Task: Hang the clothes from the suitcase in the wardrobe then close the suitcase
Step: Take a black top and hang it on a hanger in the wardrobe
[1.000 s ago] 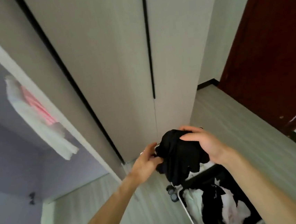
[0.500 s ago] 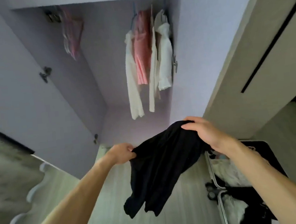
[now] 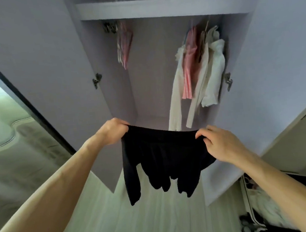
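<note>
i saw left hand (image 3: 112, 131) and right hand (image 3: 220, 145) each pinching top edge of black garment (image 3: 162, 158), spread just in front of wardrobe (image 3: 153, 69), below hung clothes (image 3: 196, 74). risk, my guess: reaching for hangers (image 3: 124, 45) inside wardrobe meant freeing one grip; garment could slump to floor (image 3: 139, 220).

We see matt black cloth garment (image 3: 163, 152) at centre (soft, creased), smooth matt lilac wardrobe panels (image 3: 49, 60), shiny metal hinges (image 3: 97, 80), wood-grain floor (image 3: 140, 223).

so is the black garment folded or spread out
Spread out: left hand and right hand hold the black garment stretched wide by its top edge.
</note>
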A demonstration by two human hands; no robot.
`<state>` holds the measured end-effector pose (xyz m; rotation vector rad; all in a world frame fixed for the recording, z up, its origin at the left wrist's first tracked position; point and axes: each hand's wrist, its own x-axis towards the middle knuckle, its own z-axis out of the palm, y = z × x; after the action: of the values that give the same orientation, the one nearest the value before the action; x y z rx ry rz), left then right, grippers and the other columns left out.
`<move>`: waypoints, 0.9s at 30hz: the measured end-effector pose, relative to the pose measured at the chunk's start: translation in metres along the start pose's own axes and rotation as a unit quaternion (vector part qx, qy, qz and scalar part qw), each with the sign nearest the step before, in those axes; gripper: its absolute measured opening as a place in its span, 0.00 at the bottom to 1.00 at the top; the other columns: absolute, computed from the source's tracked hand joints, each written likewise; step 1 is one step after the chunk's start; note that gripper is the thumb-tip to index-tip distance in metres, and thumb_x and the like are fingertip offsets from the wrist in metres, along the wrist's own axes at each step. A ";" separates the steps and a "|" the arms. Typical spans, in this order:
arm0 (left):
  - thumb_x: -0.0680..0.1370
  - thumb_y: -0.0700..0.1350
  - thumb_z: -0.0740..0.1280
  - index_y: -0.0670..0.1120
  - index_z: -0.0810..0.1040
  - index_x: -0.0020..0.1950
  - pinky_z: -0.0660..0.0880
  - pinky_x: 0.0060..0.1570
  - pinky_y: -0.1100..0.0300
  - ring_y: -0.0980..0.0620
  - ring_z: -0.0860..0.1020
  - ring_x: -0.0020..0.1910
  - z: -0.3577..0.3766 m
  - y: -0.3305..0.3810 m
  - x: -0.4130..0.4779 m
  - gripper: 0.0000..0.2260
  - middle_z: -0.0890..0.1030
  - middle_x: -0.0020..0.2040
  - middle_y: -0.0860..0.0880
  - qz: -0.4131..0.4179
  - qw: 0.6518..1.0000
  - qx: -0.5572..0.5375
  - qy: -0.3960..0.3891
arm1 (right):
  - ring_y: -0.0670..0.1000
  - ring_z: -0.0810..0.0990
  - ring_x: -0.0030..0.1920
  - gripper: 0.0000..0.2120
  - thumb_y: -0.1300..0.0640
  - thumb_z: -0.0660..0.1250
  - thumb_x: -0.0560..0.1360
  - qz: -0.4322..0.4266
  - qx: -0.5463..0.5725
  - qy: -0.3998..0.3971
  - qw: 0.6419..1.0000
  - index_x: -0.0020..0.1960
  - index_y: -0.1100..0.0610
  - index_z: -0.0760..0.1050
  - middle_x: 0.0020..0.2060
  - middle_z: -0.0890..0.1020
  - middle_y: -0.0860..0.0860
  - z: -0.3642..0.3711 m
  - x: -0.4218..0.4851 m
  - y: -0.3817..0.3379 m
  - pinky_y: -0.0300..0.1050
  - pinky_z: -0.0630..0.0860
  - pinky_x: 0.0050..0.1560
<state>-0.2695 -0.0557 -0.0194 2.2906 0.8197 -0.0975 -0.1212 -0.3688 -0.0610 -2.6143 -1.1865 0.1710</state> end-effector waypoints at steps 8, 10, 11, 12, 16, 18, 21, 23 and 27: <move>0.74 0.38 0.55 0.43 0.76 0.36 0.71 0.35 0.60 0.51 0.70 0.32 -0.030 0.068 0.002 0.12 0.74 0.32 0.47 0.086 0.989 -0.078 0.096 | 0.57 0.79 0.44 0.22 0.40 0.56 0.80 0.146 -0.144 0.000 0.979 0.45 0.58 0.75 0.46 0.81 0.52 -0.015 0.056 -0.008 0.46 0.71 0.42; 0.74 0.40 0.55 0.45 0.75 0.35 0.72 0.36 0.55 0.50 0.70 0.31 -0.033 0.079 0.005 0.12 0.74 0.31 0.49 0.107 0.987 -0.035 0.117 | 0.55 0.77 0.40 0.22 0.41 0.59 0.79 0.174 -0.094 -0.008 0.980 0.43 0.60 0.75 0.40 0.79 0.52 -0.022 0.067 -0.006 0.45 0.71 0.39; 0.74 0.41 0.55 0.46 0.72 0.33 0.70 0.35 0.56 0.49 0.69 0.30 -0.036 0.082 0.008 0.12 0.73 0.29 0.50 0.113 0.986 -0.002 0.127 | 0.55 0.78 0.42 0.22 0.40 0.60 0.79 0.173 -0.075 -0.007 0.982 0.43 0.60 0.76 0.40 0.77 0.51 -0.027 0.073 -0.004 0.44 0.71 0.39; 0.75 0.42 0.56 0.47 0.71 0.31 0.69 0.34 0.57 0.48 0.69 0.30 -0.039 0.085 0.010 0.12 0.73 0.29 0.50 0.109 0.984 0.035 0.136 | 0.55 0.78 0.43 0.22 0.40 0.61 0.78 0.167 -0.060 0.000 0.984 0.44 0.60 0.78 0.40 0.75 0.51 -0.030 0.079 -0.001 0.44 0.71 0.39; 0.77 0.47 0.63 0.50 0.80 0.38 0.69 0.39 0.58 0.51 0.74 0.35 -0.059 0.079 0.022 0.10 0.77 0.34 0.53 0.052 0.994 0.032 0.095 | 0.49 0.80 0.37 0.13 0.48 0.66 0.76 0.138 0.136 0.055 0.979 0.43 0.57 0.82 0.35 0.82 0.51 -0.055 0.097 0.018 0.43 0.73 0.35; 0.78 0.50 0.67 0.50 0.84 0.46 0.71 0.46 0.62 0.54 0.79 0.43 -0.069 0.066 0.026 0.07 0.82 0.43 0.54 0.015 0.997 -0.039 0.057 | 0.47 0.80 0.39 0.10 0.50 0.67 0.77 0.133 0.253 0.089 0.954 0.42 0.54 0.80 0.37 0.82 0.49 -0.067 0.101 0.027 0.36 0.72 0.37; 0.77 0.53 0.71 0.49 0.85 0.50 0.75 0.53 0.63 0.53 0.83 0.52 -0.070 0.058 0.031 0.08 0.86 0.49 0.51 0.000 0.969 -0.239 0.059 | 0.50 0.77 0.39 0.09 0.52 0.65 0.79 0.137 0.369 0.104 0.913 0.42 0.54 0.77 0.37 0.79 0.51 -0.067 0.113 0.040 0.38 0.71 0.41; 0.77 0.51 0.70 0.45 0.84 0.54 0.76 0.56 0.58 0.48 0.83 0.55 -0.064 0.062 0.034 0.12 0.85 0.54 0.46 -0.022 0.921 -0.383 0.065 | 0.53 0.79 0.45 0.07 0.52 0.62 0.79 0.151 0.436 0.106 0.881 0.45 0.51 0.76 0.42 0.80 0.51 -0.060 0.124 0.040 0.49 0.75 0.48; 0.78 0.51 0.68 0.42 0.83 0.56 0.78 0.54 0.52 0.45 0.84 0.52 -0.047 0.089 0.032 0.14 0.85 0.53 0.43 -0.054 0.872 -0.487 0.001 | 0.51 0.77 0.45 0.07 0.60 0.56 0.82 0.152 0.457 0.154 0.863 0.56 0.55 0.72 0.44 0.77 0.49 -0.059 0.142 0.022 0.42 0.73 0.43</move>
<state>-0.1989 -0.0583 0.0595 1.2859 0.7515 0.2277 0.0008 -0.2869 -0.0102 -1.8423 -0.3947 0.2771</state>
